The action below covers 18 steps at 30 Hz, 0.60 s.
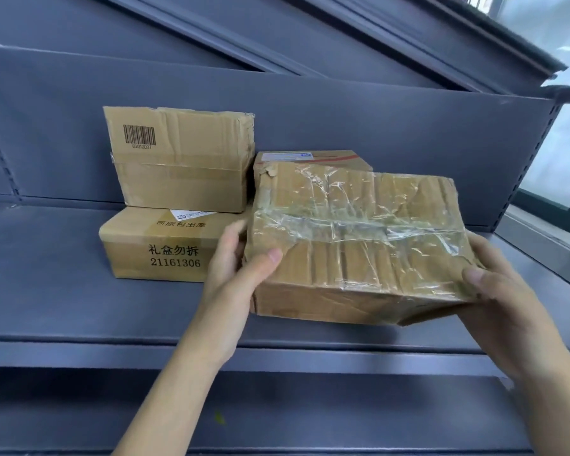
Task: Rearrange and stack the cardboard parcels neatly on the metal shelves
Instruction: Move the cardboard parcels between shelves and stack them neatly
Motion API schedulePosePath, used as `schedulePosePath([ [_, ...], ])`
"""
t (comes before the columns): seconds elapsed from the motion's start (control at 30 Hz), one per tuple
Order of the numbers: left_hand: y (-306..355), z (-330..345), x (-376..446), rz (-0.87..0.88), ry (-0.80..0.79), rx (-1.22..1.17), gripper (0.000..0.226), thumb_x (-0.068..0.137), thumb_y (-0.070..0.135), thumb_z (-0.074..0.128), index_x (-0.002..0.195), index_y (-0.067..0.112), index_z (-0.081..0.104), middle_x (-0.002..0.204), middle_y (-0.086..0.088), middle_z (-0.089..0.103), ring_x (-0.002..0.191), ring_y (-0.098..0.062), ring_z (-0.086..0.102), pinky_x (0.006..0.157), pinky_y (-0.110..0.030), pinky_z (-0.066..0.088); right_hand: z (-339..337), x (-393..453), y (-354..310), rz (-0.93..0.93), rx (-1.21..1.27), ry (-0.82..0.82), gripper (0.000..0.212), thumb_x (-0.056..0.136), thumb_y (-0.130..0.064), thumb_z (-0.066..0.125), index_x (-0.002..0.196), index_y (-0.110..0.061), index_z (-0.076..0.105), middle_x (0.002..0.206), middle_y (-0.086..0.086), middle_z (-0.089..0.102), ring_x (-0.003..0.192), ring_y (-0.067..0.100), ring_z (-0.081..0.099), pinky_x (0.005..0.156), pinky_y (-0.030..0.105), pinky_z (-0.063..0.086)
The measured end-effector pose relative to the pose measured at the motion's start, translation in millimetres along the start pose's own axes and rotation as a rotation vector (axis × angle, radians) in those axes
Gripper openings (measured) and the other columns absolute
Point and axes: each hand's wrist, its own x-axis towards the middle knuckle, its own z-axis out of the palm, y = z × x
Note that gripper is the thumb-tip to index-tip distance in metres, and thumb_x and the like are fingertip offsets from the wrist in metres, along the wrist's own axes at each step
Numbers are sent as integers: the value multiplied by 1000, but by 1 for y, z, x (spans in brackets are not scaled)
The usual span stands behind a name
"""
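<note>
A worn cardboard parcel [356,238] wrapped in crinkled clear tape hangs tilted above the grey metal shelf [63,291]. My left hand [237,274] grips its left edge, thumb on top. My right hand [504,297] grips its near right corner, thumb on top. On the shelf at left lies a flat parcel printed 21161306 [158,248], and a parcel with a barcode [178,159] stands on it, leaning against the back panel. A further parcel with a red-striped label [313,158] sits behind the held one, mostly hidden.
The shelf's back panel [408,126] rises behind the parcels, with an upper shelf [343,37] slanting overhead. A perforated upright [537,156] closes the right end, with a window beyond. A lower shelf [310,416] shows beneath my forearms.
</note>
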Motion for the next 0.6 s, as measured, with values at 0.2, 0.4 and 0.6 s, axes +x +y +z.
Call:
schedulePosePath([
  [0.2, -3, -13, -11, -48, -20, 104, 46, 59, 22, 74, 100, 26, 54, 97, 7, 69, 86, -4, 64, 65, -17, 48, -14, -11, 10, 9, -60, 32, 48, 59, 8, 69, 93, -25, 62, 100, 1, 68, 79, 19, 67, 62, 27, 54],
  [0.4, -11, -19, -23, -96, 1, 173, 66, 48, 30, 78, 107, 45, 52, 110, 15, 64, 103, -6, 61, 81, -26, 52, -7, -24, 21, 108, -64, -15, 87, 57, 11, 70, 128, -33, 46, 119, 6, 63, 101, 20, 64, 81, 36, 55],
  [0.6, -25, -16, -35, -230, -42, 319, 83, 54, 41, 80, 127, 45, 42, 113, 25, 63, 109, 3, 57, 100, -31, 44, 5, -37, 40, 198, -161, -54, 82, 56, -33, 86, 127, -33, 46, 122, -10, 63, 113, 9, 59, 89, 21, 50],
])
